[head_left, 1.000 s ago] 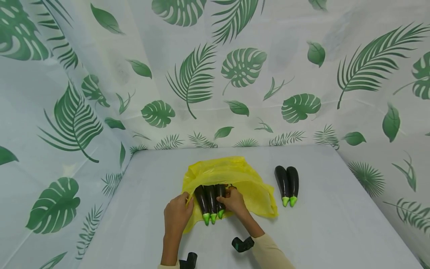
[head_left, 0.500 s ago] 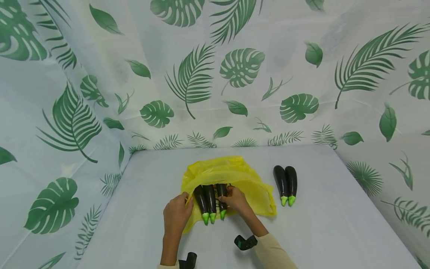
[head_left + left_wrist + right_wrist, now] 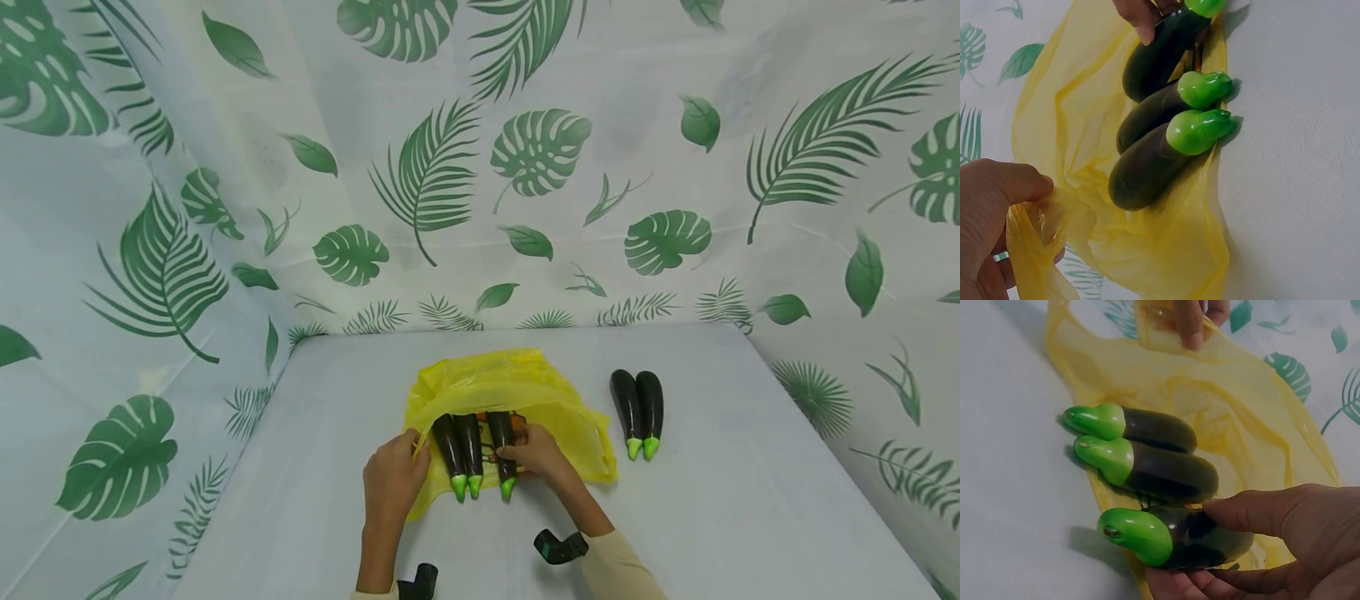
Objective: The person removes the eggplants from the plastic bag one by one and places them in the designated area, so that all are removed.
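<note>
White sheeting (image 3: 585, 287) printed with green leaves stands behind and beside a white bench (image 3: 322, 417). Take a clock face over the head view, its centre on the held eggplant (image 3: 501, 433) and twelve towards the back.

The right hand (image 3: 540, 454), at three o'clock, has its grip round that eggplant, thumb on one side and fingers on the other. The eggplant is at the mouth of the yellow bag (image 3: 480, 371), green cap towards six, upper end hidden by the bag's top layer. Just off it, at one o'clock, shows an orange patch (image 3: 519, 421) too small to identify.

At nine o'clock, across a small gap, two inner eggplants (image 3: 470, 450) lie side by side in the same mouth, caps also towards six. Beyond them, between eight and nine, the left hand (image 3: 395, 477) pinches the bag's edge in its grip, holding it up. Farther out, between two and three, two outer eggplants (image 3: 651, 404) lie together on the bench, outside the bag.
</note>
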{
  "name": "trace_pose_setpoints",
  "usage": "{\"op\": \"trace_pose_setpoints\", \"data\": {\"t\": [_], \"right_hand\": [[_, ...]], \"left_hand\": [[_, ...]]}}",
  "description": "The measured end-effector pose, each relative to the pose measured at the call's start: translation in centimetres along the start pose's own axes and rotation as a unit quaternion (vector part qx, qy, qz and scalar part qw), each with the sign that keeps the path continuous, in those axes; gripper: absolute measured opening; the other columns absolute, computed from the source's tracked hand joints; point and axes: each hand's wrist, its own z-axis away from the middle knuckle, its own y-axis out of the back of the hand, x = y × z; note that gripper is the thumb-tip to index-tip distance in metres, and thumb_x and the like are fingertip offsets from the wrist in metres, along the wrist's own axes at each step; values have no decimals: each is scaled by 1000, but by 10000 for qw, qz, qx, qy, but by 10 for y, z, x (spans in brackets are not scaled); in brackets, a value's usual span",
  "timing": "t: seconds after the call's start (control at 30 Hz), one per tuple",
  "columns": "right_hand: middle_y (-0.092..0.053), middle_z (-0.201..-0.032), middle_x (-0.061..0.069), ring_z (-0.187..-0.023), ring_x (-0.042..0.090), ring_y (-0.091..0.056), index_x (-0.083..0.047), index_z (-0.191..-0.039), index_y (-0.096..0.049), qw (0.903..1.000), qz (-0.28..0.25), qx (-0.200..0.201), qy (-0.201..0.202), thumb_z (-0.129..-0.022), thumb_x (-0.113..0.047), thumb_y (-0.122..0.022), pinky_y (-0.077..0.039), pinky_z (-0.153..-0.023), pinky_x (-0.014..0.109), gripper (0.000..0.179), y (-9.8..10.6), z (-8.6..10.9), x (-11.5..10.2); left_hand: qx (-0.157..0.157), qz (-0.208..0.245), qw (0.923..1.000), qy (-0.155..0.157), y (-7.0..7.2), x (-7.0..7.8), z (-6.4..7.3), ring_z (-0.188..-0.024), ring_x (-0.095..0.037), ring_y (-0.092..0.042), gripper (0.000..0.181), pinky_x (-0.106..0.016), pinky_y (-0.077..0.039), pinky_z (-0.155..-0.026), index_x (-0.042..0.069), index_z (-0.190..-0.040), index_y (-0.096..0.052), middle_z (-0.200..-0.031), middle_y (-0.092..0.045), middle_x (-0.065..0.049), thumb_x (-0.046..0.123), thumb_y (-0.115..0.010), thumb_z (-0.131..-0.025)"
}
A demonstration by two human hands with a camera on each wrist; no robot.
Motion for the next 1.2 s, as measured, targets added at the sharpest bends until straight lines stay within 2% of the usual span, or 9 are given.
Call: {"op": "trace_pose_setpoints", "data": {"t": [0.1,0.33,0.5,0.67,0.93,1.2], "right_hand": [[-61,-101,17,-84,20,-60,15,-127,-52,9998,179,15,-31,-82,-14,-77,-56,-67,36,59,2,1,1],[-61,-98,15,-82,20,-62,13,-129,-50,9993,-103,-170,-328,-83,-12,-76,-58,-65,39,59,5,4,-1],[-59,-98,15,-81,20,-63,13,-130,-50,9989,-136,-228,-392,-83,-12,-76,-58,-65,39,59,7,5,-1],[-59,-101,16,-82,20,-64,12,-132,-48,9985,-197,-305,-402,-83,-12,-76,-58,-66,41,61,9,6,1],[-56,-90,10,-75,17,-62,8,-126,-53,9984,-55,-435,-351,-81,-12,-77,-58,-64,40,55,9,7,0],[-54,-95,11,-81,18,-62,7,-126,-53,9976,-112,-652,-193,-80,-11,-78,-58,-64,40,56,15,17,-5]], "left_hand": [[9,-6,10000,-23,0,0,0,-48,-8,-34,16,-22,-29,-45,10,-77,-63,-54,-48,3,19,-73,-85],[33,-43,10000,-45,0,1,-1,-47,-8,-32,17,-22,-28,-44,10,-76,-62,-53,-44,5,19,-73,-85],[9,-37,10000,-56,1,1,-1,-47,-7,-30,17,-21,-26,-44,10,-76,-62,-52,-43,5,18,-73,-85],[-67,-16,10000,12,2,2,-1,-47,-8,-32,17,-22,-28,-44,9,-76,-62,-53,-44,4,19,-73,-86],[-118,29,9999,75,2,3,-2,-47,-9,-32,18,-22,-28,-45,10,-76,-62,-53,-43,4,20,-72,-87],[9,52,10000,0,4,3,-1,-48,-8,-32,16,-23,-28,-45,9,-77,-64,-54,-46,4,20,-73,-85]]}}
